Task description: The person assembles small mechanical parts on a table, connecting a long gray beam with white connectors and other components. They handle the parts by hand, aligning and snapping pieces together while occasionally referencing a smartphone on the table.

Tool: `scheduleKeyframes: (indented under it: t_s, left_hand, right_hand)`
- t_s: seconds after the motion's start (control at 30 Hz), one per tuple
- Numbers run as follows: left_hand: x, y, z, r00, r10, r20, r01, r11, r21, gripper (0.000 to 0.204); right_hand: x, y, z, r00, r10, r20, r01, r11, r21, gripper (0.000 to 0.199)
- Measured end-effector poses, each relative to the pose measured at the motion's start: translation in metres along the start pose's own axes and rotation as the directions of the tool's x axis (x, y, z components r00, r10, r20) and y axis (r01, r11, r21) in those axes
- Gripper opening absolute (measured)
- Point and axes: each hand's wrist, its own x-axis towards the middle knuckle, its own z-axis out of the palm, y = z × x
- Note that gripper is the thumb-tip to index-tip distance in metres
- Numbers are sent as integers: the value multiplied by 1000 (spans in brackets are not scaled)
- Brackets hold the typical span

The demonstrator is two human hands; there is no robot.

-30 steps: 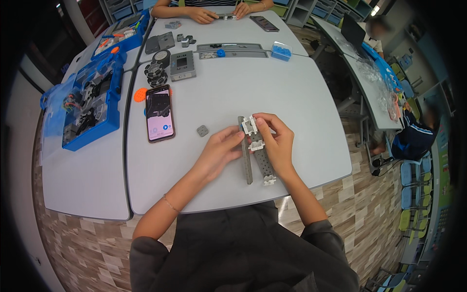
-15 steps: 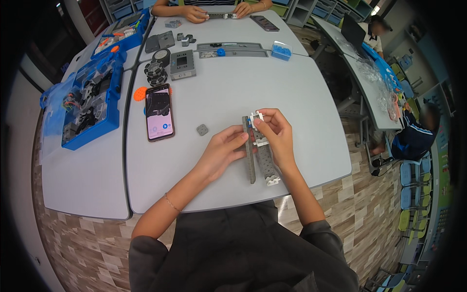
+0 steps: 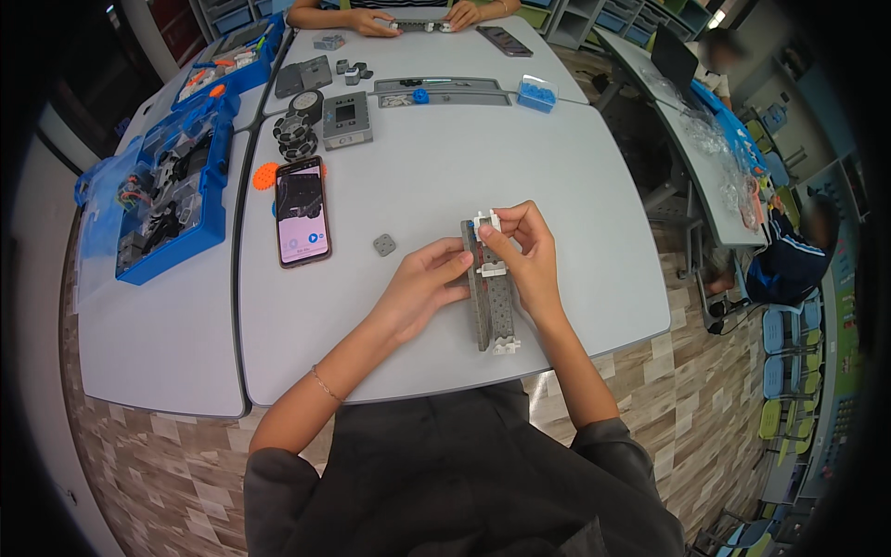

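A long grey perforated beam [image 3: 493, 308] lies on the grey table [image 3: 436, 167], with small white connector pieces on it. My left hand [image 3: 422, 288] rests against the beam's left side, fingertips touching it near the middle. My right hand [image 3: 524, 251] grips the far end of the beam and pinches a white connector piece [image 3: 486, 222] there. Another white piece [image 3: 506, 345] sits at the near end. A small grey square part [image 3: 384, 244] lies on the table left of my hands.
A phone with a lit screen [image 3: 301, 209] lies to the left. Beyond it are an orange gear [image 3: 265, 175], black wheels [image 3: 297, 135] and a grey control block [image 3: 347, 119]. Blue parts trays [image 3: 158, 195] stand far left. Another person's hands [image 3: 376, 20] work at the far table.
My hands and the beam have stayed in nearly the same place; my right fingers shifted slightly on the white piece at the beam's far end.
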Motion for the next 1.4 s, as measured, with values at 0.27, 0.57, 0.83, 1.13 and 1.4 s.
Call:
scheduleKeyframes:
  t_s: [0.27, 0.57, 0.83, 1.13, 1.4]
  left_hand:
    - [0, -1, 1, 1000, 11, -2, -11, 1000, 7, 32]
    - [2, 0, -2, 999, 3, 38, -3, 1000, -4, 35]
    - [3, -1, -2, 1000, 11, 27, -11, 1000, -7, 36]
    - [-1, -4, 2, 996, 64, -63, -61, 997, 55, 32]
    - [0, -3, -1, 994, 102, -27, -94, 974, 208, 38]
  right_hand:
    - [-2, -4, 0, 1000, 7, -5, -7, 1000, -23, 23]
    - [1, 3, -3, 1000, -2, -7, 2, 1000, 15, 23]
    - [1, 0, -1, 1000, -13, -2, 13, 999, -36, 23]
    - [-4, -3, 7, 1000, -18, -23, 16, 997, -77, 23]
    - [-6, 4, 9, 1000, -12, -20, 10, 998, -65, 23]
